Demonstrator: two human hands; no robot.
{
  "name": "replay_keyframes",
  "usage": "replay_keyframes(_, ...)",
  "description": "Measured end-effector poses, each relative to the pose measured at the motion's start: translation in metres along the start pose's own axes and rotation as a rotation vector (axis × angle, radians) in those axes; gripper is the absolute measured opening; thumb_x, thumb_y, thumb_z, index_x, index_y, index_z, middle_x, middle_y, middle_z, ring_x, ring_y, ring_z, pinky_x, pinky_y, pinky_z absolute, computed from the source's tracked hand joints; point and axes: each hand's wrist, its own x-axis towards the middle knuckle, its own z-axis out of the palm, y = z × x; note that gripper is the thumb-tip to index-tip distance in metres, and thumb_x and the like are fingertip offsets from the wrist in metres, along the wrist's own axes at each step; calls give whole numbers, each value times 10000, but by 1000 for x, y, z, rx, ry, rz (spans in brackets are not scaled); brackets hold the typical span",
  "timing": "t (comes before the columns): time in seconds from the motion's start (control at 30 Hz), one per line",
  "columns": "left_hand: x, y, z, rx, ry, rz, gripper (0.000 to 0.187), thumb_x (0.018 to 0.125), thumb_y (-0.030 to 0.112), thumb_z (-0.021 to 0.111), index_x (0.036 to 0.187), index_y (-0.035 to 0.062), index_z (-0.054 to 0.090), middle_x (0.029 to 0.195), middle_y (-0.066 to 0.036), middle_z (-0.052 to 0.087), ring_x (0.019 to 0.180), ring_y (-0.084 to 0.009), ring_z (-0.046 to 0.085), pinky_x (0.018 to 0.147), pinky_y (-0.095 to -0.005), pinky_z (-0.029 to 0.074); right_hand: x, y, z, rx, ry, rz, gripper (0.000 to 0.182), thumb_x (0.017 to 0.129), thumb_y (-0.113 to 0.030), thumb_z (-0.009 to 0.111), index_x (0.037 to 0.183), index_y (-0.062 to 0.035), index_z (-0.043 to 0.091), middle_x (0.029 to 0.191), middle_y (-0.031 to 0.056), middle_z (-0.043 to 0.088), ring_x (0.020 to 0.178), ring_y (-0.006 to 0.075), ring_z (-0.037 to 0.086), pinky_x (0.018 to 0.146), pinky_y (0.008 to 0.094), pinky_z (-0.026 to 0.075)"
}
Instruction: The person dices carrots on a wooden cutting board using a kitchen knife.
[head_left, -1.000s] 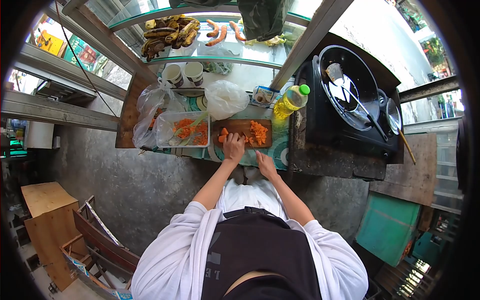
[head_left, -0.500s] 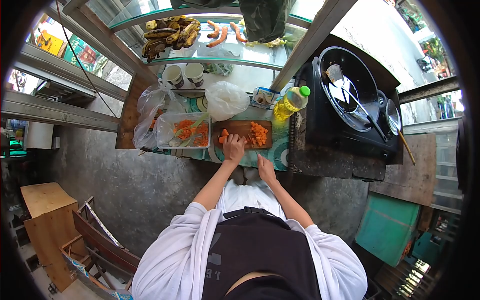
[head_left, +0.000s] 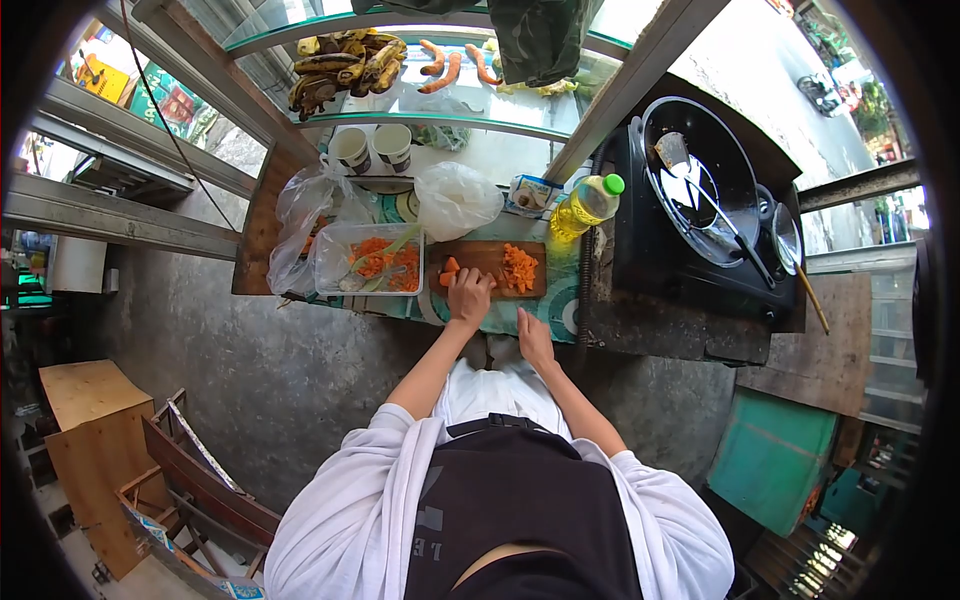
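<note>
My left hand is on the near edge of a wooden cutting board, its fingers curled over a piece of carrot. On the right side of the board lies a heap of chopped carrot. My right hand is closed just below the board, around what appears to be a knife; its thin blade hardly shows and the handle is hidden in my fist. Left of the board stands a clear plastic container with shredded carrot and a green leafy strip in it.
An oil bottle with a green cap stands right of the board. Beyond it a black wok with utensils sits on a stove. Plastic bags and two paper cups are behind. Bananas lie on the glass shelf.
The view has shifted slightly. Both hands stay almost in place; the knife blade shows less clearly than before.
</note>
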Motion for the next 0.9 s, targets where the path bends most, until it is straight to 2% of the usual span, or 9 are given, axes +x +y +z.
replay_keyframes(0.1,-1,-1,0,34,-62,2,138,715,179,671,812,82,668,785,-38,543,823,-215,510,715,-357,410,-3,-6,-3,48,-58,-1,489,945,-372,317,795,38,536,736,259,560,760,455,511,676,484,372)
replay_keyframes(0.23,-1,0,0,37,-65,1,113,713,167,671,787,82,663,789,-38,541,826,-216,508,718,-357,410,-2,-5,-2,32,-75,-24,487,946,-372,318,793,35,537,720,254,558,743,451,512,666,478,371)
replay_keyframes(0.3,-1,0,0,12,-33,-10,116,675,149,672,774,89,664,764,-32,544,815,-223,512,716,-364,395,-1,-4,-3,21,-78,-39,489,944,-376,315,798,30,544,727,258,561,755,448,519,673,482,379)
replay_keyframes(0.63,0,1,-1,26,-32,-15,114,681,162,671,767,88,661,764,-36,543,814,-224,510,719,-368,390,6,-6,-10,-119,-109,-46,507,937,-408,307,843,15,571,747,253,583,778,454,533,688,507,406)
replay_keyframes(0.73,-1,2,-1,25,-18,-14,127,690,176,668,784,90,664,761,-36,540,814,-222,510,716,-368,387,9,-11,-11,-119,-99,-66,509,937,-407,306,854,20,571,749,257,581,779,453,533,690,515,402)
replay_keyframes(0.8,-2,1,-1,45,-64,-19,167,735,201,661,847,77,671,792,-41,543,832,-216,504,728,-358,401,10,-14,-15,-158,-138,-50,504,934,-424,289,928,-35,610,843,262,595,838,449,545,722,513,428)
replay_keyframes(0.9,-3,1,1,43,-73,-20,183,756,201,649,881,69,674,790,-46,544,834,-216,505,730,-359,403,16,-3,-10,-66,-162,-31,516,933,-419,297,870,-15,611,828,257,597,829,443,547,702,500,420)
